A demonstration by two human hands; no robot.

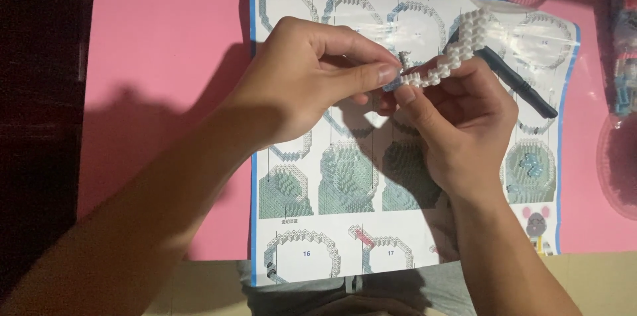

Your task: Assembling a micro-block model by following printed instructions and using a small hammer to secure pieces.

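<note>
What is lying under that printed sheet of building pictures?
The instruction sheet lies on a pink mat, which shows all round it. A black tool rests on top. Both hands cover its middle, so nothing beneath shows.

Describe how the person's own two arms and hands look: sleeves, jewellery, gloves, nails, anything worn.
Both arms come up from the bottom edge and are bare to the frame edge: no sleeves show. The left hand and the right hand wear no gloves, and no rings, watch or bracelet are visible. The fingernails that show are short and unpainted. There are no markings on either forearm.
</note>
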